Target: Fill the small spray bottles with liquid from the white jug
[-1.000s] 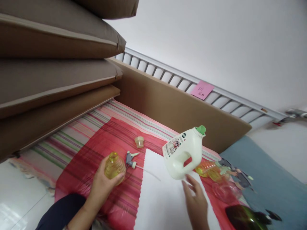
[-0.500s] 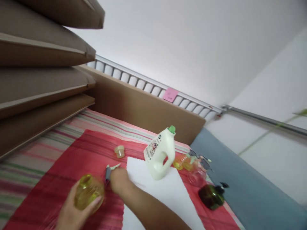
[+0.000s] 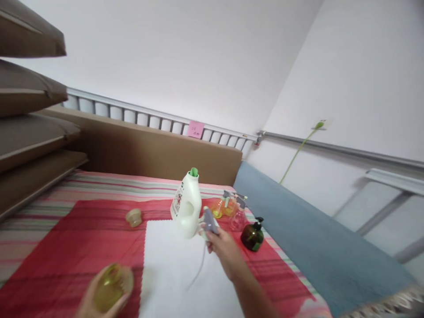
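Spray head (image 3: 210, 221) lifted off red cloth (image 3: 62, 251): right hand (image 3: 223, 248) pinches it, fingers closed, just right of white jug (image 3: 189, 207). Left hand (image 3: 90, 300) wraps yellow bottle (image 3: 110, 289), near-left of jug. Both parts now held, unjoined.

At the left edge, 4 brown padded slabs (image 3: 36, 130) are stacked on a striped cloth (image 3: 99, 179). A long brown board (image 3: 149, 154) stands along the back, in front of a white ribbed radiator (image 3: 129, 115); a pink note (image 3: 195, 129) with handwriting sits on the radiator's top rail. On the right, a blue cloth (image 3: 314, 238) slopes beside the wall (image 3: 361, 79). A grey pipe (image 3: 341, 150) runs above it, crossed by 1 thin green strip (image 3: 296, 160).
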Demonstrator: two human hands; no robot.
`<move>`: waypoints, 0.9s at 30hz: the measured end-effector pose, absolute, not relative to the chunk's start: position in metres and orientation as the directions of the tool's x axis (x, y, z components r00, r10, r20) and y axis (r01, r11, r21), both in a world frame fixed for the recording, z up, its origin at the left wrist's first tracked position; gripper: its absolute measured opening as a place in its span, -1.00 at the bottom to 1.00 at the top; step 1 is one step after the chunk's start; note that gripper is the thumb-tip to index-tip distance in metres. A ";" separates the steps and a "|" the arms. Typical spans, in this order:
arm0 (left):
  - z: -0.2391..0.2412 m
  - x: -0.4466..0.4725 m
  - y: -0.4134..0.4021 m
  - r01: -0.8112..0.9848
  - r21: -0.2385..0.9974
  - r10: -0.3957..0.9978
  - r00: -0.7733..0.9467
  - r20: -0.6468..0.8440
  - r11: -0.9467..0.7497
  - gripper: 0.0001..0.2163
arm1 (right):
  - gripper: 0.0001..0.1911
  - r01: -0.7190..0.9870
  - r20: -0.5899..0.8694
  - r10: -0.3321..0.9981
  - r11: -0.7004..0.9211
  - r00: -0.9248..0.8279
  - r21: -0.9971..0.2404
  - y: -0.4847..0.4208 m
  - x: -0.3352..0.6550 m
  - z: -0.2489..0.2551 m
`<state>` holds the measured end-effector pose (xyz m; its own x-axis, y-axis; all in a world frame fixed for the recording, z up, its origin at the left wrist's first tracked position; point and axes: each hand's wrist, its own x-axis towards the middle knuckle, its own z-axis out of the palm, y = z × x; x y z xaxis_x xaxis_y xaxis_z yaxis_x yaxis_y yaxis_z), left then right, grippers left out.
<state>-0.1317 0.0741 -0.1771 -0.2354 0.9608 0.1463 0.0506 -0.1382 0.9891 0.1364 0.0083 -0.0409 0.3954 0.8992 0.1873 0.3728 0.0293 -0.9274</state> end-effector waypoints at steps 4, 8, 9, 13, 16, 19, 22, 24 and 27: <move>-0.173 -0.102 0.052 0.150 0.957 0.968 0.071 0.239 -0.247 -0.40 | -0.55 0.077 0.186 0.874 0.170 0.448 -0.982 -0.028 0.143 -0.030; -0.178 -0.065 0.034 0.162 0.913 0.919 0.196 0.342 -0.374 -0.40 | -0.61 -0.093 0.217 0.837 0.302 0.502 -0.949 -0.043 0.138 -0.020; -0.182 -0.058 0.031 0.165 0.902 0.906 0.218 0.362 -0.400 -0.40 | -0.62 -0.071 0.243 0.836 0.317 0.492 -0.946 -0.045 0.137 -0.019; -0.193 -0.043 0.022 0.211 0.859 0.873 0.268 0.408 -0.466 -0.40 | -0.65 0.056 0.310 0.854 0.317 0.418 -0.947 -0.051 0.132 -0.017; -0.195 -0.041 0.021 0.269 0.829 0.860 0.303 0.411 -0.490 -0.41 | -0.63 0.108 0.295 0.878 0.274 0.378 -0.956 -0.055 0.130 -0.012; -0.192 -0.040 0.021 0.319 0.788 0.837 0.354 0.416 -0.527 -0.41 | -0.67 0.105 0.290 0.887 0.270 0.359 -0.957 -0.058 0.131 -0.009; -0.191 -0.040 0.022 0.342 0.761 0.820 0.389 0.420 -0.551 -0.41 | -0.67 0.050 0.250 0.894 0.250 0.371 -0.967 -0.058 0.129 -0.015; -0.192 -0.040 0.024 0.344 0.750 0.811 0.402 0.426 -0.564 -0.41 | -0.65 -0.039 0.182 0.912 0.211 0.367 -0.977 -0.055 0.125 -0.026; -0.194 -0.040 0.026 0.341 0.728 0.790 0.417 0.450 -0.594 -0.39 | -0.65 -0.140 0.108 0.944 0.158 0.312 -0.978 -0.046 0.114 -0.048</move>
<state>-0.0402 0.0260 -0.1942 0.4166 0.7900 0.4499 0.3407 -0.5945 0.7283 0.1143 -0.0462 -0.0483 0.3117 0.9441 0.1077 -0.1400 0.1578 -0.9775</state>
